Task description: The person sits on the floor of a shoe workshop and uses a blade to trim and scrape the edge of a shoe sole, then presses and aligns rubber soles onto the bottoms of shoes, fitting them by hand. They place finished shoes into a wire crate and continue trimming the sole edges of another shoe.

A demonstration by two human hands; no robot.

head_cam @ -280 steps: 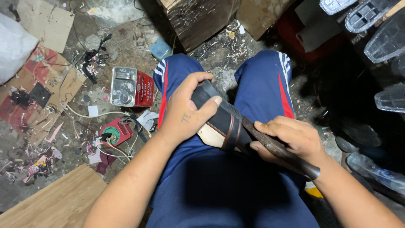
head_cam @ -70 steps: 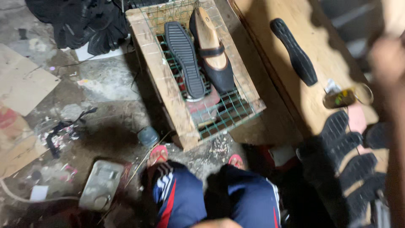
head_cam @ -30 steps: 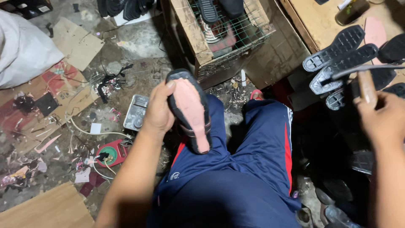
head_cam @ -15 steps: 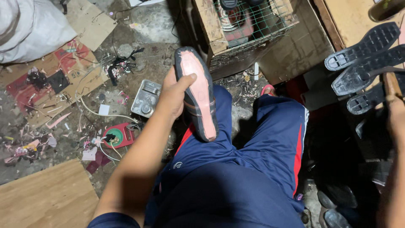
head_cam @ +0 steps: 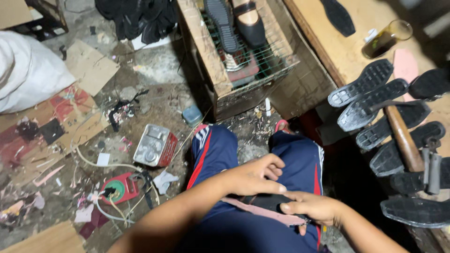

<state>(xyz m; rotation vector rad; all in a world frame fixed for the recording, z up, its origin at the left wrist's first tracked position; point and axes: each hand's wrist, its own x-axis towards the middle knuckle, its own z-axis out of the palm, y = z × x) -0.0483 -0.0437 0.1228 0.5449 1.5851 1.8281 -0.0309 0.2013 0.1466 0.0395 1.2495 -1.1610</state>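
So the shoe sole (head_cam: 269,208) is now flat across the lap instead of held up; left hand (head_cam: 253,175) presses on top, right hand (head_cam: 311,208) grips its right end. Looks like fitting work resumes.

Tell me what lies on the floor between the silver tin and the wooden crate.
In the head view, a small pale blue tub sits on the dirty floor between the silver tin and the wooden crate, close to the crate's corner.
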